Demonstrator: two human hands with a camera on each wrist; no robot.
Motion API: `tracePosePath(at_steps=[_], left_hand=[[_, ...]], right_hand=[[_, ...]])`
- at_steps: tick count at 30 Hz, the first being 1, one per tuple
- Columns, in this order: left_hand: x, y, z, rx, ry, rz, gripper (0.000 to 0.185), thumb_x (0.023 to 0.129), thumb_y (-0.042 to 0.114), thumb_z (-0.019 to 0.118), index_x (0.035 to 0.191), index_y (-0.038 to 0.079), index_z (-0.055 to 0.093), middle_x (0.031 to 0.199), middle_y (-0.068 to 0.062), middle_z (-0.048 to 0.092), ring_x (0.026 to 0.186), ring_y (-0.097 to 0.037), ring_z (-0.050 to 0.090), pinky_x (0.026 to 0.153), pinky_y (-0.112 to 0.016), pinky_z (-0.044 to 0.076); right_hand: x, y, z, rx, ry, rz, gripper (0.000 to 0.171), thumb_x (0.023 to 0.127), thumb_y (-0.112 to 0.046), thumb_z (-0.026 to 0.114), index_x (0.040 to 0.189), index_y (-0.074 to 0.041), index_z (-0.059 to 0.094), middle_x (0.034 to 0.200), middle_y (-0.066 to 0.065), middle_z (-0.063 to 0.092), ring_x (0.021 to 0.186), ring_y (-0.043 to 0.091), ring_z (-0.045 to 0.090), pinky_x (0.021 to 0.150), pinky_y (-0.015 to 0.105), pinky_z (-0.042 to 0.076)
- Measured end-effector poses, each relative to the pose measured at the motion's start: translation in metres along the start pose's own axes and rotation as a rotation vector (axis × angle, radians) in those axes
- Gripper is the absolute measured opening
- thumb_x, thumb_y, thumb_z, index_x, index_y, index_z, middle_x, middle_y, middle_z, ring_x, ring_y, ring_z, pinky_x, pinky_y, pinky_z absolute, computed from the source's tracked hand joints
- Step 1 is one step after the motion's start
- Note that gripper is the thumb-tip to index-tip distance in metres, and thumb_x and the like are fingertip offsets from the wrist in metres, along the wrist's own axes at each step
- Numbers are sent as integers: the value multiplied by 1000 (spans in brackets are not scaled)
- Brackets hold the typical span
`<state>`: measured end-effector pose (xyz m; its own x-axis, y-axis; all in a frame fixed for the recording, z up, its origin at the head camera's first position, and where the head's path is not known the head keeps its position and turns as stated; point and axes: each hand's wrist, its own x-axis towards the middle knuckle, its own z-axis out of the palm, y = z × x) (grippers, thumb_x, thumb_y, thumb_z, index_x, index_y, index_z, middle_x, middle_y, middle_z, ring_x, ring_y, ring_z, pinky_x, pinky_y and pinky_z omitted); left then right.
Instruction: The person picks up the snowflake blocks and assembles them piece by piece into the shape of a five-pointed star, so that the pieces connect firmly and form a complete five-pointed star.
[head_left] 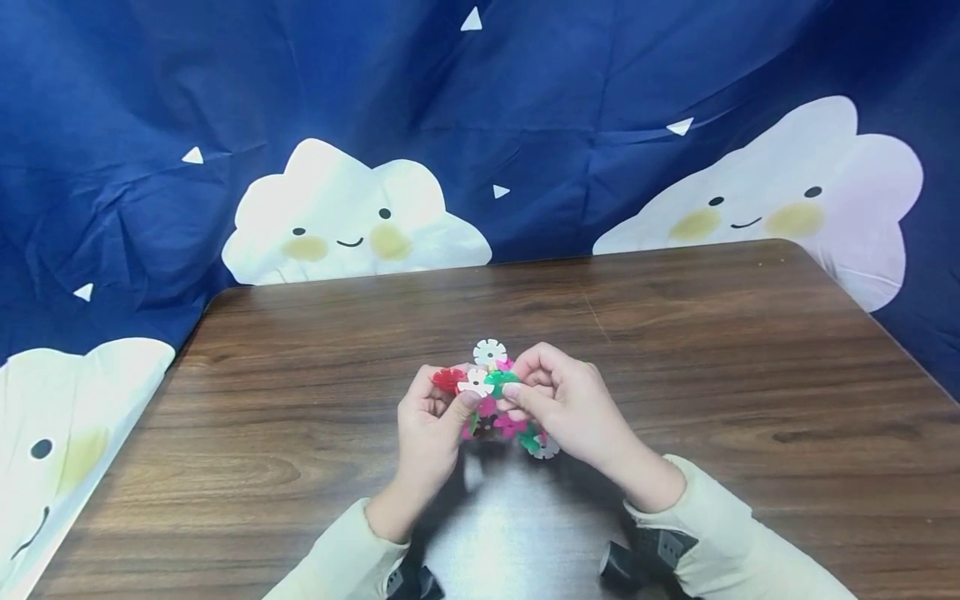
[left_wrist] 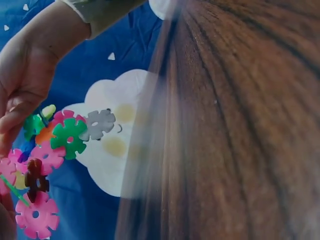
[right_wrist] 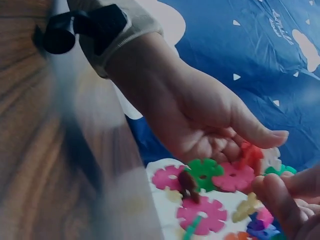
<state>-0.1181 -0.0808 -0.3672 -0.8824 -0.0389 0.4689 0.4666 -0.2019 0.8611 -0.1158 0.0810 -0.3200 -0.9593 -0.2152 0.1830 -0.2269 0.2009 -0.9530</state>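
Observation:
A cluster of interlocked plastic snowflake discs (head_left: 491,404) in pink, green, red and white is held just above the wooden table (head_left: 712,350). My left hand (head_left: 456,402) pinches its left side by a red disc (head_left: 448,379) and a white disc (head_left: 476,383). On the right side, my right hand (head_left: 519,393) pinches near a green disc (head_left: 499,382). Another white disc (head_left: 489,352) sticks up at the top. The left wrist view shows the cluster (left_wrist: 52,150) under the right hand (left_wrist: 25,80). In the right wrist view the left hand (right_wrist: 210,120) curls over the cluster (right_wrist: 210,185), with right fingertips (right_wrist: 280,200) beside it.
A dark blue cloth with smiling white clouds (head_left: 352,217) hangs behind and around the table. Both cream sleeves (head_left: 720,533) reach in from the near edge, each with a black wrist camera mount (right_wrist: 75,30).

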Motion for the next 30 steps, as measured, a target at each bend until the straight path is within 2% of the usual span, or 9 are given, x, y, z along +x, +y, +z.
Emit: tracePosePath(at_steps=[6,10,12,16,19,21,24,30], left_hand=[[2,5,-4,15,14,-11,38,79,7,70,94,-19,47,89,11,67,76,0,62,66,-14,52],[2,8,-7,39,12,-27,37,78,8,71,93,-18,49,88,11,67,70,0,59,60,-12,50],[1,9,-7,65,6,-42,36,78,9,72,92,-16,50,87,11,67,66,0,57,57,-12,48],[-2,8,-8,110,-20,-60,33,77,11,73,92,-12,54,77,11,65,57,-1,52,48,-13,44],[-5,7,-8,111,-50,-52,33,78,13,73,92,-10,54,76,10,64,55,-1,51,45,-14,42],[-6,6,-8,109,-66,-44,33,78,13,73,92,-10,54,77,10,64,57,-1,53,47,-15,44],[-7,4,-8,102,-84,-48,34,78,14,73,93,-10,55,79,9,65,61,-2,56,50,-17,49],[-8,1,-7,85,-129,-59,38,79,20,73,92,-10,54,80,5,66,64,-3,60,54,-21,53]], right_hand=[[2,-5,-15,-108,32,-96,7,83,-5,66,90,-2,64,69,6,67,58,13,63,53,26,53],[13,-5,-27,-149,51,-86,15,87,-15,64,98,-4,65,80,8,68,70,16,63,62,27,53],[22,-3,-34,-170,-19,-52,22,90,-20,60,107,-5,63,93,10,68,82,18,64,73,29,54],[37,4,-41,-123,-319,52,43,98,-31,44,128,-2,50,118,18,60,106,28,60,92,38,49],[42,7,-42,-52,-486,169,55,99,-41,33,136,-2,42,125,22,54,111,33,56,96,44,45],[42,9,-41,-44,-525,235,58,98,-47,29,138,-6,41,125,21,53,112,32,55,97,46,44],[42,11,-40,-63,-531,294,57,98,-49,28,137,-12,44,120,18,53,109,31,55,96,48,44],[43,15,-40,-29,-533,306,54,98,-46,30,134,-11,47,108,16,52,98,28,56,86,38,49]])
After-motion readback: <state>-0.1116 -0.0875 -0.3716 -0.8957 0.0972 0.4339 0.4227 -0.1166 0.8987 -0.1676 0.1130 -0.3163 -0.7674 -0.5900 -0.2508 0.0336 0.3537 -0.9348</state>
